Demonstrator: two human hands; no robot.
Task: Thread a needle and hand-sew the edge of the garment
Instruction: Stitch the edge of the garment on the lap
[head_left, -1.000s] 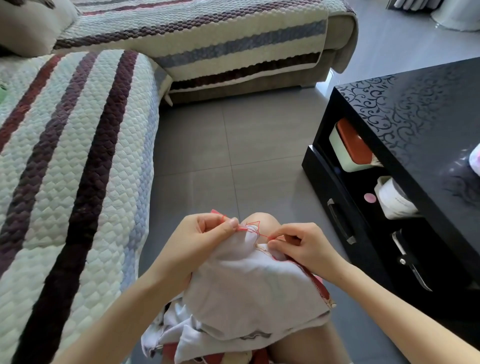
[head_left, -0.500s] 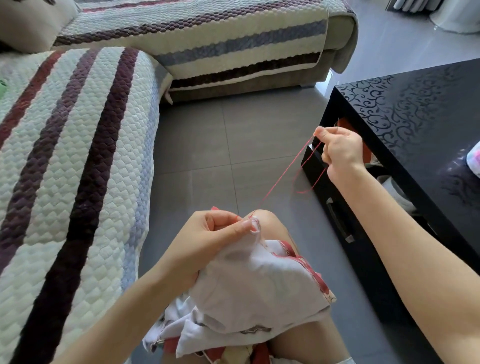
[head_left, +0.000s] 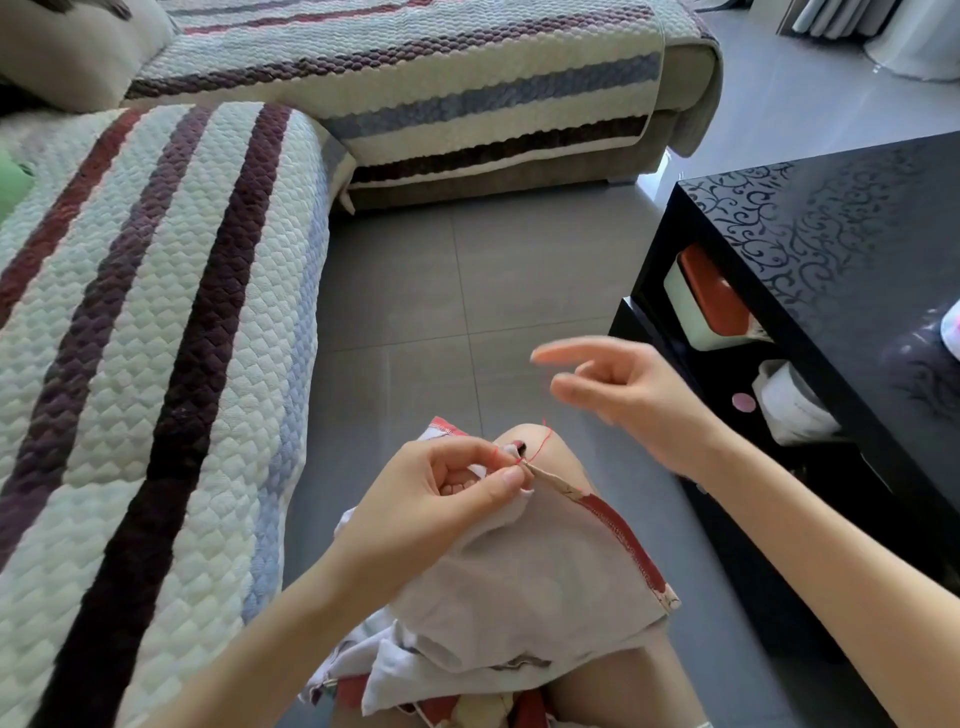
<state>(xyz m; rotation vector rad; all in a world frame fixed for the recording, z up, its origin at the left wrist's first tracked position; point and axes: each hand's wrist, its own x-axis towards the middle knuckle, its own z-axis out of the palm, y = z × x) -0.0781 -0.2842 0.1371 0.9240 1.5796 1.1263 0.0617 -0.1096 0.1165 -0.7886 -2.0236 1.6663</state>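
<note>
Single view, head-worn, wide-angle. Faces forward and steeply down over the wearer's lap. Close on left hand (head_left: 441, 499) and right hand (head_left: 639, 395), low centre, above pale grey red-edged cloth garment (head_left: 545, 582). Striped quilted sofa cover (head_left: 156, 312) fills left and top; glossy black scroll-patterned table (head_left: 857, 234) at right edge.

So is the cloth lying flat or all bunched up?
Bunched up: the garment drapes in folds over the knee, left hand pinching its edge.

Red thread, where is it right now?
In the head view, the red thread sits at bottom centre, running from the edge of the garment, pinched by the left hand, over the bare knee, up toward the right hand.
</note>
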